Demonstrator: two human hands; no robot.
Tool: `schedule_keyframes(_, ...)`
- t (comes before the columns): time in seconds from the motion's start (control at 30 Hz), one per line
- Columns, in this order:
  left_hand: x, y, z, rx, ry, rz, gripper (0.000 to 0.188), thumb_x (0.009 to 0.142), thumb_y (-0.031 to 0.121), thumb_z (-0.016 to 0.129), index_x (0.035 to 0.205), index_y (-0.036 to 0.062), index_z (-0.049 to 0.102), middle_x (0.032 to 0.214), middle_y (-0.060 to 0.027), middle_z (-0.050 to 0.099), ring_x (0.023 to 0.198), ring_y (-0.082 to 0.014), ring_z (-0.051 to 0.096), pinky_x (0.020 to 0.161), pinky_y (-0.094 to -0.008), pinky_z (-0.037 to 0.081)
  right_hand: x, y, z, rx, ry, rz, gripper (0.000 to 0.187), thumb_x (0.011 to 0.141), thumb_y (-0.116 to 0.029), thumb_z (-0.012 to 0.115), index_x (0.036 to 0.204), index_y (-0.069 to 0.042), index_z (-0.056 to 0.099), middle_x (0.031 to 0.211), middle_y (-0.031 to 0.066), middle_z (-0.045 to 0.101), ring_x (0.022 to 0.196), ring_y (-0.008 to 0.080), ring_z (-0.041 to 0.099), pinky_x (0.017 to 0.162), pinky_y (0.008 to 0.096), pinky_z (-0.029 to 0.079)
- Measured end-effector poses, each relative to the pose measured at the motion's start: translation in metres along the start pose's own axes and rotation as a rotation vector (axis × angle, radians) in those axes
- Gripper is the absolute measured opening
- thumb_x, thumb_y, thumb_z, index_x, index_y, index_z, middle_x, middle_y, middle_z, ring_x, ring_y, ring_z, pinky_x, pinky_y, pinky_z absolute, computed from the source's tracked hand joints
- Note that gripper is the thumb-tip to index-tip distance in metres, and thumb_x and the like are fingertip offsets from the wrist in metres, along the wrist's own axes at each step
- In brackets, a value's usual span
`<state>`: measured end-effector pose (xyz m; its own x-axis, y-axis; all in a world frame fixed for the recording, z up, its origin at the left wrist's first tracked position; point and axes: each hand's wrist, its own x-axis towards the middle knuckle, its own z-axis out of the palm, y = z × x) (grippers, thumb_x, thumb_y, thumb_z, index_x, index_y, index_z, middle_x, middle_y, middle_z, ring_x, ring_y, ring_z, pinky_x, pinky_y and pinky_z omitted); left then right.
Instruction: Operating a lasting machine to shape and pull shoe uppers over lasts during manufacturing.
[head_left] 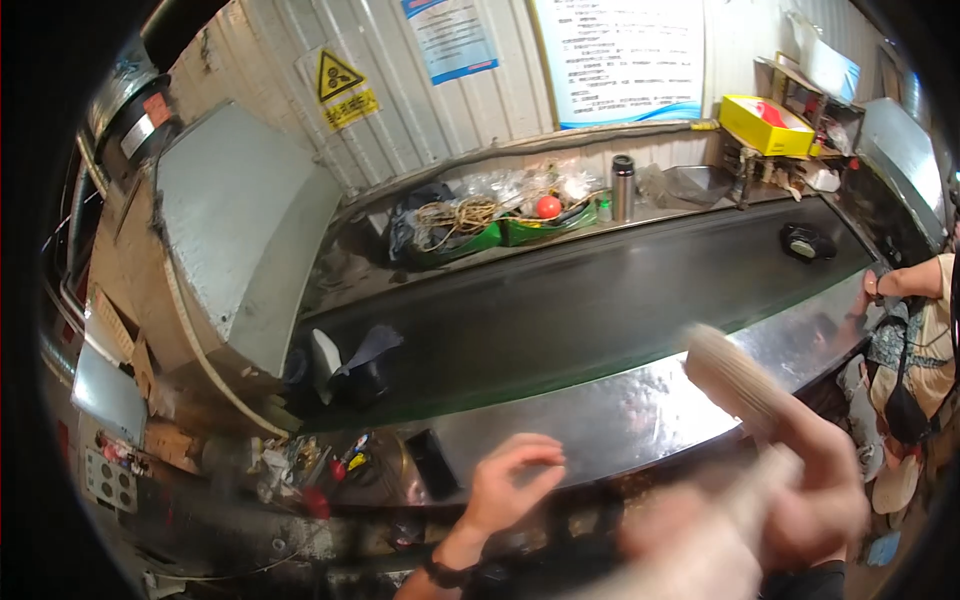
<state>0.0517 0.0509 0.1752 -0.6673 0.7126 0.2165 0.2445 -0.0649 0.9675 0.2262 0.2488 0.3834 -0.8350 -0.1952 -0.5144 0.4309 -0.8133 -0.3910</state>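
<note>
Blurred right hand (825,480) and pale ribbed item (733,378)

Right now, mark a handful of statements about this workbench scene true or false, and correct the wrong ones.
1. A steel flask stands upright beyond the dark belt. True.
2. The left hand grips the flask. False: it is well apart from it, and nothing shows in its grasp.
3. The right hand holds a pale ribbed piece. True.
4. The open box at upper right is blue. False: it is yellow.
5. A red ball lies left of the flask. True.
</note>
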Motion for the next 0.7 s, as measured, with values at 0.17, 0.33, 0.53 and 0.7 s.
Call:
schedule_keyframes(0.17, -0.005, 0.004, 0.001, 0.097, 0.052, -0.115, 0.021, 0.081, 0.005, 0.078, 0.101, 0.0008, 0.073, 0.113, -0.0086, 0.071, 0.102, -0.0165, 0.068, 0.089, -0.0298, 0.054, 0.038, -0.017, -0.042, -0.191, -0.306, -0.554, 0.071, 0.100, -0.008, 0.061, 0.158, -0.003, 0.021, 0.112, 0.0083, 0.061, 0.106, 0.0138, 0.060, 0.099, 0.0331, 0.048)
schedule_keyframes(0.33, -0.002, 0.011, 0.014, 0.044, 0.046, -0.072, 0.027, 0.081, 0.003, 0.078, 0.107, 0.0009, 0.072, 0.115, -0.0076, 0.070, 0.103, -0.0157, 0.066, 0.089, -0.0299, 0.052, 0.045, -0.015, -0.059, -0.115, -0.322, -0.553, 0.069, 0.099, -0.010, 0.064, 0.156, -0.004, 0.025, 0.103, 0.0043, 0.060, 0.104, 0.0125, 0.061, 0.097, 0.0312, 0.048)
schedule_keyframes(0.53, -0.001, 0.023, 0.020, 0.078, 0.060, -0.061, 0.031, 0.080, 0.003, 0.079, 0.110, 0.0005, 0.072, 0.114, -0.0092, 0.071, 0.105, -0.0159, 0.066, 0.091, -0.0308, 0.051, 0.043, -0.015, -0.060, -0.049, -0.368, -0.556, 0.070, 0.099, -0.011, 0.064, 0.156, -0.003, 0.023, 0.088, -0.0003, 0.053, 0.086, 0.0084, 0.055, 0.087, 0.0262, 0.048)
schedule_keyframes(0.7, -0.009, 0.002, 0.015, 0.070, 0.130, -0.058, 0.027, 0.080, 0.003, 0.078, 0.107, 0.0005, 0.073, 0.109, -0.0102, 0.072, 0.101, -0.0195, 0.069, 0.089, -0.0316, 0.053, 0.042, -0.020, -0.060, -0.118, -0.403, -0.527, 0.073, 0.100, -0.009, 0.061, 0.158, 0.000, 0.017, 0.092, 0.0023, 0.056, 0.089, 0.0086, 0.058, 0.089, 0.0264, 0.047)
